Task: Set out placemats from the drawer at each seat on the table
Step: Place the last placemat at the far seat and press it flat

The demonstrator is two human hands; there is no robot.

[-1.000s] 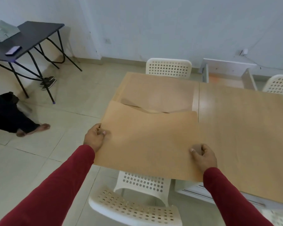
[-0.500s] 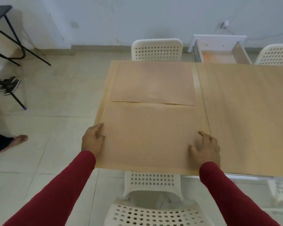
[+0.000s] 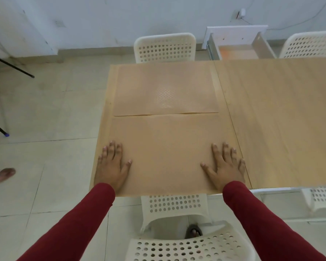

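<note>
A tan placemat (image 3: 166, 147) lies flat on the near end of the light wooden table (image 3: 275, 113), in front of the near white chair (image 3: 175, 208). My left hand (image 3: 111, 164) rests flat on its left side, fingers spread. My right hand (image 3: 224, 166) rests flat on its right side, also spread. A second tan placemat (image 3: 166, 89) lies beyond it, in front of the far white chair (image 3: 165, 47). The open white drawer (image 3: 237, 44) shows past the table's far edge, with an orange tint inside.
Another white perforated chair (image 3: 309, 45) stands at the far right, and one more (image 3: 320, 198) at the near right. Black table legs (image 3: 0, 61) are at the left. Another person's foot (image 3: 2, 174) is on the tiled floor at left.
The placemat went from being held in the air by both hands to lying flat on the table. Both hands released its edges and now press flat on it.
</note>
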